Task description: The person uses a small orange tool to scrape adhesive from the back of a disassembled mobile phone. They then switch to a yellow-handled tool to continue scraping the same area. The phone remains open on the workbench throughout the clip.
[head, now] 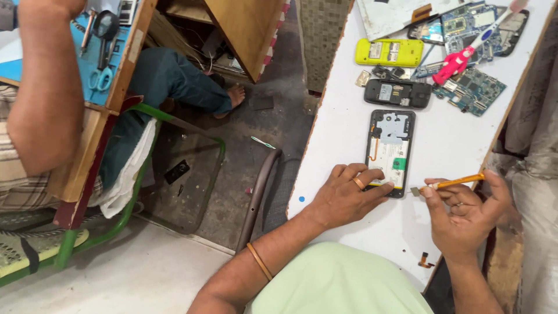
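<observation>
— Phone [390, 152], back cover off, lies flat on the white counter [453, 145] just ahead of me, its long side running away from my body. Where do my hands sit?

— My left hand [347, 196] presses down on the near end of it, fingers [378, 185] spread over the bottom edge, a ring on one of them. That grip is flat and holding the phone steady, not pinching it.

— And the other?

— My right hand [465, 212] pinches a thin orange-handled tool [450, 184], grip closed tight around it, its small flat tip just beside the phone's near right corner. Whether the tip touches the phone, I cannot tell.

— What lies beyond?

— Farther along the counter sit a dark phone shell [398, 93], a yellow phone body [389, 52], green circuit boards [474, 90] and a pink toothbrush [465, 52]. A small orange flex part [425, 260] lies near my right wrist. To my left, another person's arm [43, 87] rests on a wooden bench with scissors [102, 78].
</observation>
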